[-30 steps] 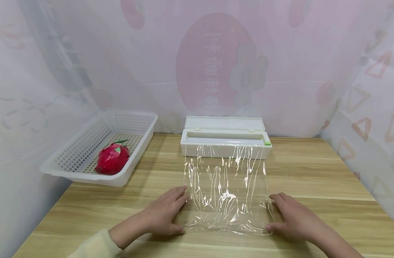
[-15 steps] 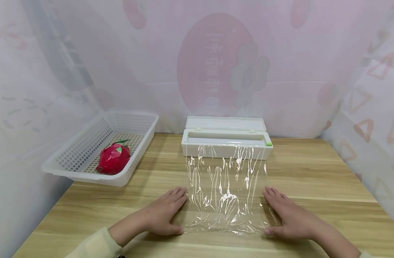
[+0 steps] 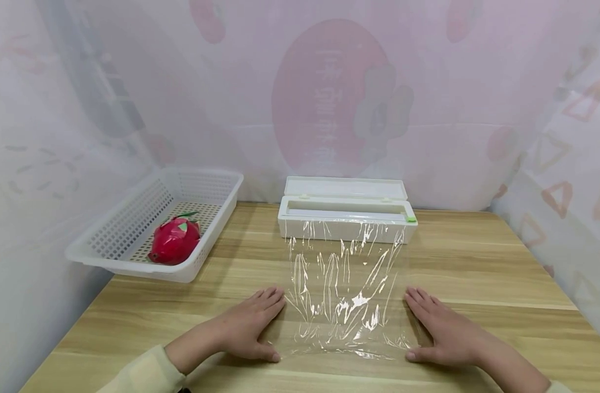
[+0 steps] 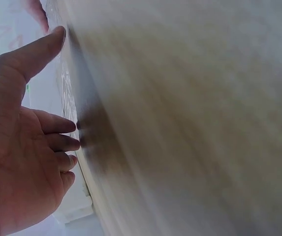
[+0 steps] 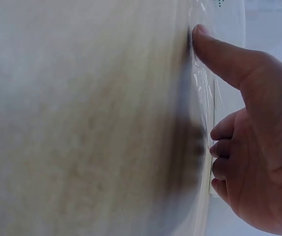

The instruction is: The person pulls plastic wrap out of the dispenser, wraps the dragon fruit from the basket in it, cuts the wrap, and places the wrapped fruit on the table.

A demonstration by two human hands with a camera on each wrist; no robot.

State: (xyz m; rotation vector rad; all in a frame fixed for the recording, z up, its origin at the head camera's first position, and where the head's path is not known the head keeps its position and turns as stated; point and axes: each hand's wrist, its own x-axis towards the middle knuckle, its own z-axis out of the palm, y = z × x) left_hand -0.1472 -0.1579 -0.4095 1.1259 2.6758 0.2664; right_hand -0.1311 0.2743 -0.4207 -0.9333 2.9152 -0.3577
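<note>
A sheet of clear cling film [image 3: 349, 295] lies wrinkled and shiny on the wooden table, drawn out from a white cling film dispenser [image 3: 283, 225]. Its lid [image 3: 346, 187] stands raised at the back, and a green tab [image 3: 411, 219] sits at the front right corner. My left hand [image 3: 246, 327] rests at the film's left edge, thumb spread from the fingers. At the right edge lies my right hand [image 3: 442, 330], mirroring it. In the left wrist view the fingertips [image 4: 71, 143] meet the tabletop. The right wrist view shows the thumb [image 5: 219, 54] beside the film.
On the left a white perforated plastic basket [image 3: 216, 229] holds a red dragon fruit [image 3: 174, 243] with green tips. The wooden table [image 3: 477, 256] reaches back to a patterned curtain [image 3: 231, 93], which also hangs at both sides.
My right fingers have straightened and flattened beside the film's edge. The near part of the film has shifted slightly and its creases differ. My left hand has barely moved.
</note>
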